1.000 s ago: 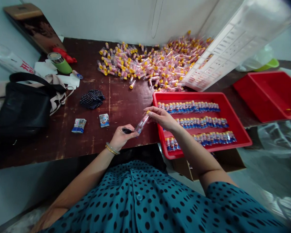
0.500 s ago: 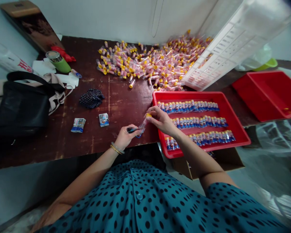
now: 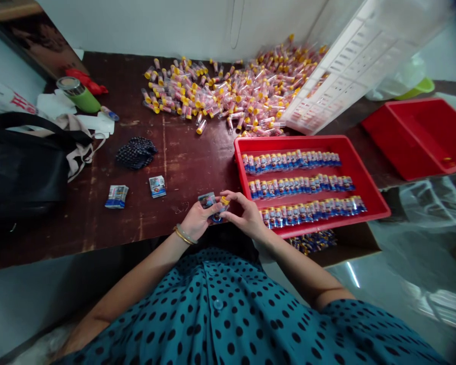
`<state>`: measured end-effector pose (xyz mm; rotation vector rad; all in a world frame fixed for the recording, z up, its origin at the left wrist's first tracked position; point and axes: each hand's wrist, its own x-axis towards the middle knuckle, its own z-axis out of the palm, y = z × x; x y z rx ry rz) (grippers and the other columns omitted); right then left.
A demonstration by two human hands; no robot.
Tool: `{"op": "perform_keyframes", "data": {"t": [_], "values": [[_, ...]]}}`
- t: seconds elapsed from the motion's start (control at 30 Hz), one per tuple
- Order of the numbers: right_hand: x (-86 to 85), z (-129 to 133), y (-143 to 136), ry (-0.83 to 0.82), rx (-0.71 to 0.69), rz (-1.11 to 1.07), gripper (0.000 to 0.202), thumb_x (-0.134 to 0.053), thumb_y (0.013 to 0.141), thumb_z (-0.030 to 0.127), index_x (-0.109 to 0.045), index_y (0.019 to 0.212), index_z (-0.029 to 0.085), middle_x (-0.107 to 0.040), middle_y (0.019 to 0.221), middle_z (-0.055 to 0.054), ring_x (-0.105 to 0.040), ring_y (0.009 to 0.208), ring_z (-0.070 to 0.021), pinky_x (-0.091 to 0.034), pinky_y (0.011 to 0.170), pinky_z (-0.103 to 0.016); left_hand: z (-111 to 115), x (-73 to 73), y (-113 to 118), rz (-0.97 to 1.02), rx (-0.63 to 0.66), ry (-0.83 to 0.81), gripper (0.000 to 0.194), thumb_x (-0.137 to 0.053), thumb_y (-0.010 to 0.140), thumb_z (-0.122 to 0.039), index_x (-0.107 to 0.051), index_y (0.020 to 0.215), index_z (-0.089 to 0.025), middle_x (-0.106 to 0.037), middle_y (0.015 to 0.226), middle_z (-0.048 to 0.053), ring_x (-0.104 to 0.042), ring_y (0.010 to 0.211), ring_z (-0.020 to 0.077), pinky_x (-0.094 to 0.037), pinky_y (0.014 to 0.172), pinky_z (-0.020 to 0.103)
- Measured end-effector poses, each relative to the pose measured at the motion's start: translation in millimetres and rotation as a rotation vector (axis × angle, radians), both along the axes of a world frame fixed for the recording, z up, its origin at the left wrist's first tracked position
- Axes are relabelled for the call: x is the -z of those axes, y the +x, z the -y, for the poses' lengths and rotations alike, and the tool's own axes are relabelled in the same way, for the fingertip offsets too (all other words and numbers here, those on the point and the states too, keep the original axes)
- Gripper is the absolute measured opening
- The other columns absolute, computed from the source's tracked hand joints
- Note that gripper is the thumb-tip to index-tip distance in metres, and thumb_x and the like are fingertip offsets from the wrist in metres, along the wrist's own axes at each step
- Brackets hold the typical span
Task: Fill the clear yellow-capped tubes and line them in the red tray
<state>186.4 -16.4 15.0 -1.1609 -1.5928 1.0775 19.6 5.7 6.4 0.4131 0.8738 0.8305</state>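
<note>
Centrally, over the near edge of the bench (image 3: 190, 162), we find the yellow-capped tube (image 3: 224, 201) between both hands, its long axis slanting from near left to far right, cap at the far end. We note the right hand (image 3: 249, 219) nearer the cap, its fingers curled around it, slightly parted by its width; the left hand (image 3: 196, 219) pinches printed sleeves (image 3: 206, 198) beside the tube's lower end. Just right lies the red tray (image 3: 365, 175).
</note>
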Motion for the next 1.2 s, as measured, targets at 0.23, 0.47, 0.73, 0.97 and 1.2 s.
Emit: {"op": "perform_keyframes", "data": {"t": [0.23,0.47,0.73,0.97,1.2], "values": [[-5.4,1,6,0.117,0.057,0.108,0.021,-0.071,0.085,0.033,-0.065,0.104,0.027,-0.068,0.121,-0.007,-0.059,0.119,-0.0243,-0.044,0.104,-0.043,0,-11.4,7,-0.096,-0.005,0.121,0.042,-0.091,0.055,-0.03,-0.076,0.091,-0.016,-0.076,0.085,0.004,-0.069,0.077,0.0182,-0.056,0.074,0.031],[-5.8,-2,8,0.147,0.041,0.086,0.015,-0.072,0.085,0.03,-0.069,0.099,0.026,-0.069,0.119,-0.005,-0.06,0.115,-0.0222,-0.046,0.102,-0.041,0,-13.5,8,-0.099,-0.02,0.133,0.042,-0.092,0.054,-0.03,-0.077,0.091,-0.016,-0.077,0.092,0.005,-0.07,0.081,0.0178,-0.055,0.074,0.028],[-4.3,-3,13,0.09,0.0,-0.004,0.018,-0.072,0.085,0.028,-0.067,0.101,0.024,-0.068,0.118,-0.006,-0.06,0.116,-0.0218,-0.045,0.105,-0.042,-1,-12.7,11,-0.068,0.016,0.089,0.041,-0.092,0.056,-0.027,-0.076,0.092,-0.016,-0.077,0.084,0.004,-0.069,0.075,0.0156,-0.056,0.073,0.028],[-2.6,2,12,-0.013,0.095,-0.203,0.055,-0.075,0.082,0.034,-0.048,0.129,0.025,-0.055,0.132,-0.008,-0.058,0.117,-0.0208,-0.046,0.105,-0.038,-8,-16.2,10,0.049,0.14,0.018,0.049,-0.086,0.066,-0.035,-0.071,0.11,-0.018,-0.075,0.093,0.007,-0.07,0.088,0.022,-0.057,0.08,0.034],[-9.3,3,10,-0.061,0.08,-0.267,0.039,-0.069,0.085,0.031,-0.052,0.12,0.024,-0.062,0.115,-0.006,-0.059,0.112,-0.0202,-0.046,0.103,-0.037,-5,-17.6,24,-0.097,0.054,0.004,0.045,-0.09,0.06,-0.032,-0.071,0.098,-0.017,-0.074,0.09,0.004,-0.069,0.086,0.0202,-0.057,0.077,0.03]]}}
